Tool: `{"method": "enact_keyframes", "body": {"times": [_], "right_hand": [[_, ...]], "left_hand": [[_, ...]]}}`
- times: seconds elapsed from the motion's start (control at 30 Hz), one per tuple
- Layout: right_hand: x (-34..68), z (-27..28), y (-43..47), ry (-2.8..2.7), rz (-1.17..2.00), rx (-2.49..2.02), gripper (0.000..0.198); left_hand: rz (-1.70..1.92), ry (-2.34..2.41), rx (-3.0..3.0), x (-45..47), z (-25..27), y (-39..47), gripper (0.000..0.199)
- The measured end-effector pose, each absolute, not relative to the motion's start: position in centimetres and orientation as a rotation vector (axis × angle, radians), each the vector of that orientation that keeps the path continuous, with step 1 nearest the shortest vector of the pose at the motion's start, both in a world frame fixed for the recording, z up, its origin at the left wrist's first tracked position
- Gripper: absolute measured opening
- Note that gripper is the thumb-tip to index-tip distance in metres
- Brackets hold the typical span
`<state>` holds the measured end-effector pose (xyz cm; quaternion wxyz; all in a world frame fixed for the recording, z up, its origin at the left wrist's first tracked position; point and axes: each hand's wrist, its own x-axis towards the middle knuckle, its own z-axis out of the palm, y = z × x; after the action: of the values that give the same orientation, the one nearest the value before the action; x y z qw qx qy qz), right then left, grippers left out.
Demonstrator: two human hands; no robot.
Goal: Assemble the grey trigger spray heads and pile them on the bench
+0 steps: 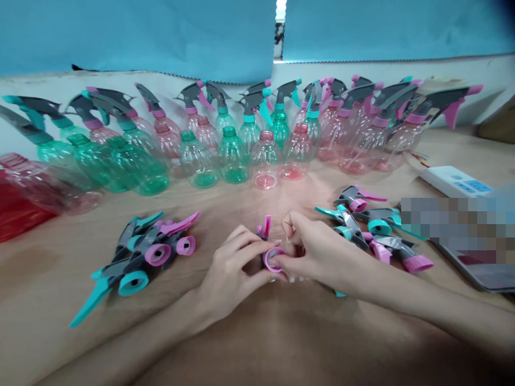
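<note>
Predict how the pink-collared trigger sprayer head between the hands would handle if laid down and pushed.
The trigger sprayer head is probably light for its size, since its open collar looks hollow. It should feel fairly stiff, as it appears to be moulded plastic. The round collar might let it rock, but the jutting pink trigger would likely stop free rolling.

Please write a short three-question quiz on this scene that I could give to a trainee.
1. True or false: the left hand holds a spray head, and the right hand has its thumb at it.
2. Multiple choice: what colour is that spray head's round collar? A) teal B) yellow C) pink
3. Short answer: which two tints do the bottles standing beyond the hands have?

Key: 1. True. 2. C. 3. Green and pinkish red.
</note>
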<state>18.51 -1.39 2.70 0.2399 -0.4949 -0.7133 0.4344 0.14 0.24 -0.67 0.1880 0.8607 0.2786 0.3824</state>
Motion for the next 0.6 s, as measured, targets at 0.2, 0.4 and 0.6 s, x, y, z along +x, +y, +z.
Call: {"method": "enact_keyframes", "body": {"times": [0.2, 0.4, 0.6], "right_hand": [[17.9, 2.1, -1.7, -1.852, 1.227, -1.301, 0.028], [18.8, 2.4, -1.1, -1.853, 1.490, -1.248, 0.026], [18.9, 2.5, -1.2, -1.962, 1.359, -1.216, 0.021]], "left_hand": [[1.049, 0.859, 2.422, 0.2, -0.4, 0.2, 0.017], [1.036, 0.830, 2.433, 0.2, -0.4, 0.2, 0.019], [1.027, 0.817, 2.430, 0.1, -0.6, 0.2, 0.018]]}}
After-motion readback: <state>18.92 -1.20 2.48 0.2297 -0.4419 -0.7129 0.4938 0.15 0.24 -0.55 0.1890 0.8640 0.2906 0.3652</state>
